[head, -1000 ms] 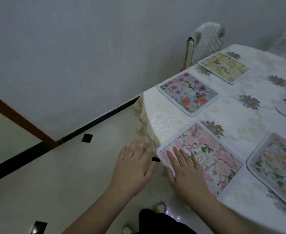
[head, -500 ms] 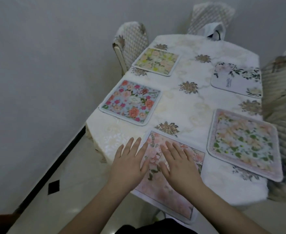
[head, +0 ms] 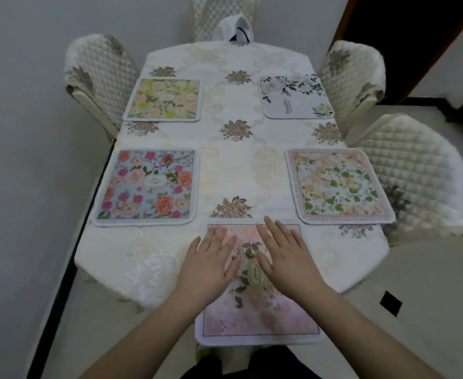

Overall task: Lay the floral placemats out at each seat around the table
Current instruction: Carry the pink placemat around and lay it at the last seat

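Five placemats are shown on a table [head: 233, 165] covered in white cloth patterned with cream scrollwork and brown-gold flower medallions. Nearest placemat [head: 260, 310]: pale pink, faint roses, green leaves, cream oval label, thin dark border line. Left near placemat [head: 148, 184]: light blue, printed with red, magenta and peach roses. Left far placemat [head: 164, 99]: yellow-green with peach blooms. Right near placemat [head: 337, 186]: white, peach flowers and green leaves, pink lettered border. Right far placemat [head: 296, 97]: white, dark green foliage at the corners. Chair covers [head: 410, 170]: cream, diamond-quilted, with brown flower motifs
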Demonstrator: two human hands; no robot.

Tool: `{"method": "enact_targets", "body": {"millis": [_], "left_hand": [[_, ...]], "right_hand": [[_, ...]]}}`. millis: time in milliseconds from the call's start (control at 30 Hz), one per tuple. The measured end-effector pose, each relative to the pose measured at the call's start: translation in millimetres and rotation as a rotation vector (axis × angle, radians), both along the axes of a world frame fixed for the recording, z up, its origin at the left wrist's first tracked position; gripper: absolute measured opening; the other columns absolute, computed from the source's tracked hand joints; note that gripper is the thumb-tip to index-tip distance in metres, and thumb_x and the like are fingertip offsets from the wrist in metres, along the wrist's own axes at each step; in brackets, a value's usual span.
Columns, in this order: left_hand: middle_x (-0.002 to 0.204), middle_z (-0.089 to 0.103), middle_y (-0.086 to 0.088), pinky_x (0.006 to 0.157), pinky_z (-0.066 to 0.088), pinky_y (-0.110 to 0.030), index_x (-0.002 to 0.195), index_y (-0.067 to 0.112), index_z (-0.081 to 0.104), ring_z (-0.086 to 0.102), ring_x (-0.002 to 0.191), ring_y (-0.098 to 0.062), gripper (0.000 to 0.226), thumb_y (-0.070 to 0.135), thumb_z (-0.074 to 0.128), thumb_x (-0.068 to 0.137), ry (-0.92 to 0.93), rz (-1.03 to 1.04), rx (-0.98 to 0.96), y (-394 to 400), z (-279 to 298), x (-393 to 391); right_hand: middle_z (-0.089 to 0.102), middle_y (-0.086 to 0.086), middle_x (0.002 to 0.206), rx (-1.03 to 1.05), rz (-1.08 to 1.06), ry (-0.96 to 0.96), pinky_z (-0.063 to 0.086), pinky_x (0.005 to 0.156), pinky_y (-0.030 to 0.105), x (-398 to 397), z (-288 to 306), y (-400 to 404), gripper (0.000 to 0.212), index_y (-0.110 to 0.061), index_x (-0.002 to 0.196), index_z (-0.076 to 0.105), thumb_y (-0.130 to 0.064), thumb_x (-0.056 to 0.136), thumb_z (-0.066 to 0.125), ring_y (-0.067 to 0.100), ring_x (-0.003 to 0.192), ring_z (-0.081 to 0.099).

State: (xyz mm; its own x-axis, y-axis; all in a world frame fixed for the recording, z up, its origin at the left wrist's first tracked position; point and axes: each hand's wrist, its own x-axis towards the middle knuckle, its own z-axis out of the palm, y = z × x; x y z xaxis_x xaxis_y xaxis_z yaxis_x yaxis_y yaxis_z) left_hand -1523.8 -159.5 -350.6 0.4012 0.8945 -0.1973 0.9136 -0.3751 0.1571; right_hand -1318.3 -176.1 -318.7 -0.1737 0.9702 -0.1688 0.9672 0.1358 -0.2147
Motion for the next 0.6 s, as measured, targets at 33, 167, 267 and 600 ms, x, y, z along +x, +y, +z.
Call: {"method": "enact_targets", "body": {"millis": [33, 167, 267, 600], "left_hand": [[0.167, 0.004, 0.004, 0.122, 0.003, -0.042, 0.157, 0.033, 0.014, -0.002, 0.154, -0.017, 0.061, 0.056, 0.014, 0.100, 0.000, -0.031, 0.003, 3, -1, 0], [0.167, 0.005, 0.003, 0.122, 0.002, -0.042, 0.157, 0.031, 0.017, -0.004, 0.154, -0.019, 0.059, 0.054, 0.020, 0.102, -0.021, -0.106, -0.019, 13, -6, 5], [0.167, 0.006, 0.002, 0.122, 0.004, -0.042, 0.157, 0.030, 0.018, -0.003, 0.154, -0.020, 0.060, 0.053, 0.021, 0.102, -0.012, -0.149, -0.029, 19, -15, 13], [0.167, 0.004, 0.001, 0.123, 0.005, -0.045, 0.158, 0.028, 0.015, 0.001, 0.154, -0.021, 0.059, 0.048, 0.023, 0.104, 0.058, -0.201, -0.114, 29, -61, 40]], "right_hand": [[-0.006, -0.007, 0.165, -0.001, -0.029, 0.005, 0.001, 0.123, 0.039, -1, -2, -1, 0.061, -0.028, 0.157, 0.007, -0.048, 0.104, 0.027, 0.016, 0.152, -0.002], [-0.003, -0.006, 0.166, -0.012, -0.093, -0.001, 0.000, 0.123, 0.039, -3, -15, -8, 0.061, -0.026, 0.158, 0.006, -0.048, 0.104, 0.025, 0.016, 0.152, -0.003], [-0.007, -0.006, 0.166, -0.047, -0.125, 0.000, 0.000, 0.122, 0.039, 1, -32, -11, 0.062, -0.027, 0.158, 0.002, -0.048, 0.103, 0.024, 0.016, 0.152, -0.006], [0.004, 0.000, 0.166, -0.100, -0.161, 0.020, -0.002, 0.121, 0.038, 23, -90, -12, 0.064, -0.023, 0.158, 0.009, -0.048, 0.102, 0.027, 0.020, 0.153, -0.001]]}}
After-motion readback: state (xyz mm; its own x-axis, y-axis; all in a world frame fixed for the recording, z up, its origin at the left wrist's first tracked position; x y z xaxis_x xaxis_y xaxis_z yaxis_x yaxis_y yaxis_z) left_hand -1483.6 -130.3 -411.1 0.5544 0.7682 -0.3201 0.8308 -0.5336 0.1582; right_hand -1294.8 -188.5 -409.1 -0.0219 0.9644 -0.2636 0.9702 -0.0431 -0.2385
